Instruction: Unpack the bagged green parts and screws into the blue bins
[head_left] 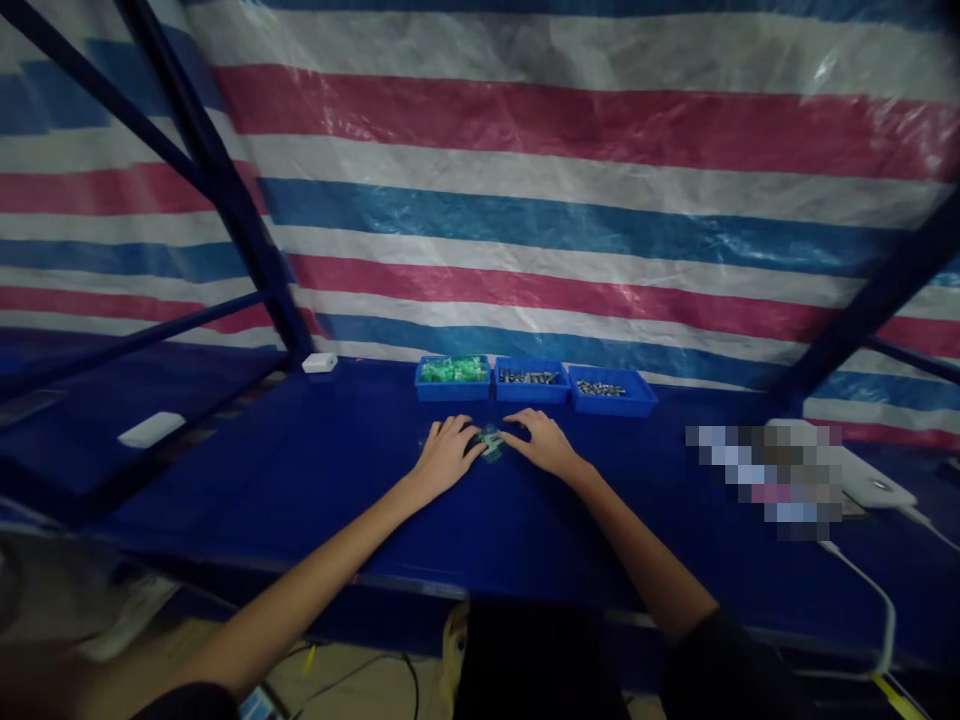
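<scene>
From my seat, far left, a flat white box (151, 429) lies on a lower blue surface beside the dark blue frame post (225, 190). A smaller white block (319, 362) sits at the back left corner of the bench (315, 480), close to the foot of that post.

My left hand (444, 456) rests palm down on the bench, fingers (457, 432) spread loosely and reaching right; its fingertips touch a small green part (490, 443) that lies on the blue cover between both hands. I cannot tell whether those fingers actually pinch the part or only rest against it.

Behind the hands, three blue trays stand in a row along the striped tarp (570, 200): the left tray (452, 391) holds bright green pieces, the middle tray (531, 391) and the right tray (615, 403) hold small dark metal pieces, too small to make out.

My right hand (544, 441) also lies palm down, fingers curled slightly and pointing left, fingertips meeting the green part from the other side; whether they grip it is hidden.

Further right lies a white device (874, 484) with a white cable (870, 590) trailing off the bench edge.
</scene>
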